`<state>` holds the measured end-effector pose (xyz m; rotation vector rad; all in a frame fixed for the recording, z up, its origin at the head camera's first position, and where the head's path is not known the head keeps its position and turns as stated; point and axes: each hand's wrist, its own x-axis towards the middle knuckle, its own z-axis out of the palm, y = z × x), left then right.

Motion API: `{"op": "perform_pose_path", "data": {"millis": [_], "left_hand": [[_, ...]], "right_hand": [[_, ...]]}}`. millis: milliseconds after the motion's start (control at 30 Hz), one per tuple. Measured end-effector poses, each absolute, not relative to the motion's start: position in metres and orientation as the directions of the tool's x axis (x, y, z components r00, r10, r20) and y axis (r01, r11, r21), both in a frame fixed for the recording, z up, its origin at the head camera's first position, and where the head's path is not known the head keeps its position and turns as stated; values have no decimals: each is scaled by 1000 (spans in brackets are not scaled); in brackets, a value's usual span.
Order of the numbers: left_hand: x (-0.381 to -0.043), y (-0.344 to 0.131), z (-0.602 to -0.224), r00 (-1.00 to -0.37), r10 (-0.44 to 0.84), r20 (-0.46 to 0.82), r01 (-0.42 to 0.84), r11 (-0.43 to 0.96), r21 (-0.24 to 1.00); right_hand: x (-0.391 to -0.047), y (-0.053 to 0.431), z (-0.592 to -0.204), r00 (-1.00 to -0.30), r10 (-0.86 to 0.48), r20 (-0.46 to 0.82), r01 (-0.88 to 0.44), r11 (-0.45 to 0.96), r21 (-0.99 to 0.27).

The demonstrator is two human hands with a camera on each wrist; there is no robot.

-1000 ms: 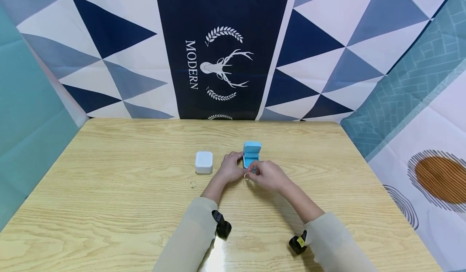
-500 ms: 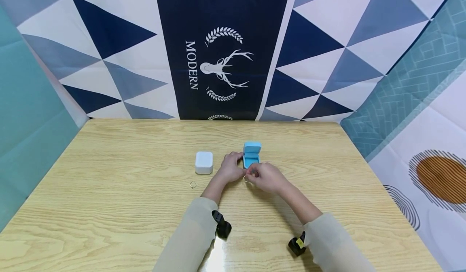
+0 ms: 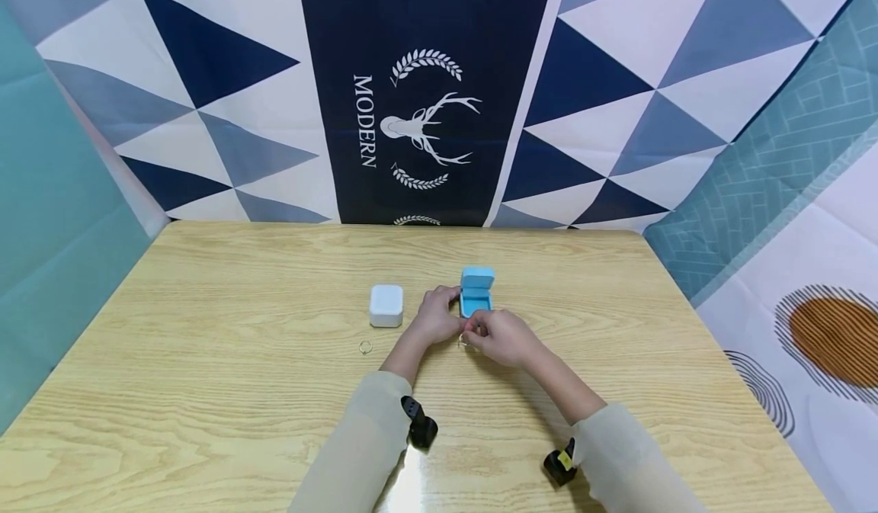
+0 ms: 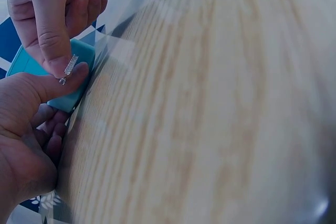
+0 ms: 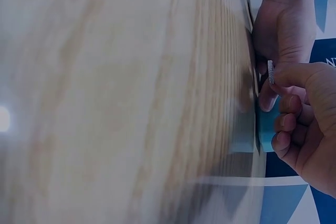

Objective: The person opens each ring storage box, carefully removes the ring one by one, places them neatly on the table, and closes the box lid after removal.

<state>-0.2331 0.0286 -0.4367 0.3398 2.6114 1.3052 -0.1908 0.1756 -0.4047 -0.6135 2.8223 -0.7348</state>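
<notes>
An open light-blue ring box (image 3: 477, 278) stands on the table with its lid raised. My left hand (image 3: 435, 319) grips the box from the left, its thumb across the near side and its other fingers at the far left. Between thumb and forefinger, my right hand (image 3: 505, 338) pinches a silvery ring (image 4: 70, 65) set with small sparkling stones, just in front of the box. In the left wrist view the ring overlaps the left thumb. The right fingers hide the near edge of the box in the head view.
A white rounded box (image 3: 386, 306) sits left of the left hand. A second thin ring (image 3: 366, 347) lies on the wooden table (image 3: 226, 391) nearer to me. Patterned cloth (image 3: 267, 117) hangs behind the table's far edge.
My right hand has come slightly toward me with the ring, showing more of the ring box's inside. The left hand keeps its place on the box.
</notes>
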Motion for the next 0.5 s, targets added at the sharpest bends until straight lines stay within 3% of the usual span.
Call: {"op": "perform_pose_path", "data": {"millis": [500], "left_hand": [[-233,28,-437,-954,290,-74,113,575,810]], "right_hand": [[-191,176,-410,-907,-420,-33,-355,805,-475]]}}
